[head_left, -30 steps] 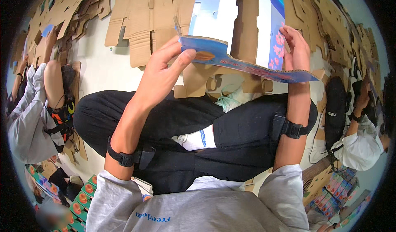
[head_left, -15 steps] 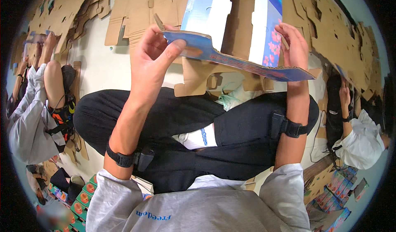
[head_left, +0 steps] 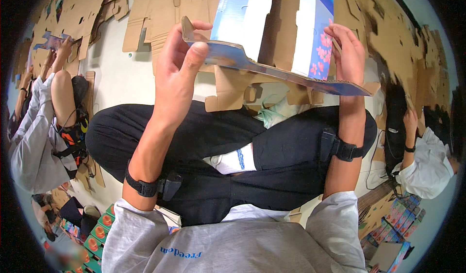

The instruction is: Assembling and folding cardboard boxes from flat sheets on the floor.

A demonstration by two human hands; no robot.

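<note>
A partly folded cardboard box (head_left: 318,42) stands in front of my crossed legs, printed blue with pink flowers outside, white and brown inside. Its near flap (head_left: 228,53) hangs tilted toward me, the right end lower. My left hand (head_left: 177,74) pinches the flap's left end, thumb in front and fingers behind. Against the printed right wall rests my right hand (head_left: 348,54), its fingers curled at the wall's upper edge; the thumb is mostly hidden.
Flat brown cardboard sheets (head_left: 165,10) lie behind the box, with more stacked at right (head_left: 388,44). People work at left (head_left: 39,142) and right (head_left: 422,161). Green printed boxes (head_left: 99,231) stand at lower left. A pale crumpled bag (head_left: 279,111) lies before my legs.
My left thumb has slid left along the flap toward its end. The flap has tipped slightly, showing less of its printed face. My right hand stays at the right wall.
</note>
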